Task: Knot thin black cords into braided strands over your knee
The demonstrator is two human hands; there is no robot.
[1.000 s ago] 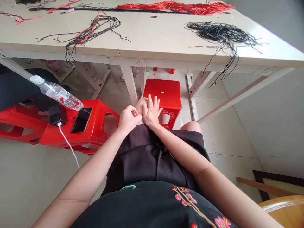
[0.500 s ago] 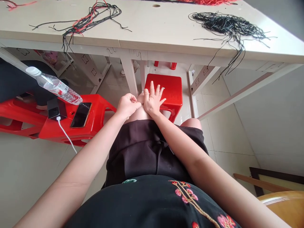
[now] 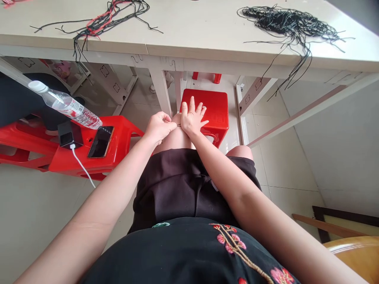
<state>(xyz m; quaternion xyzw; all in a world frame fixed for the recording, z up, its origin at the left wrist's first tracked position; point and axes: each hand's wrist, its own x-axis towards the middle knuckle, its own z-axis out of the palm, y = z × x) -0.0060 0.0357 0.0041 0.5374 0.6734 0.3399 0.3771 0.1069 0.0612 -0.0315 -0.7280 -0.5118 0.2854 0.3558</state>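
Left hand [image 3: 160,127] pinches what seems dark cord [image 3: 179,125] reaching the spread right hand [image 3: 192,119].

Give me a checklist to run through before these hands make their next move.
1. Left hand has a grip: ok, thumb and forefinger pinch a thin dark cord.
2. Right hand laid flat: ok, palm down at the bare knee, fingers spread.
3. Cord lying straight under the right palm: cannot tell, only a short stretch shows between the hands.
4. Black cord bundle wholly on the table: not ok, loose strands hang over the front edge.
5. Bottle capped: ok, its white cap is on.
6. Phone apart from the hands: ok, it lies on the red stool at the left.
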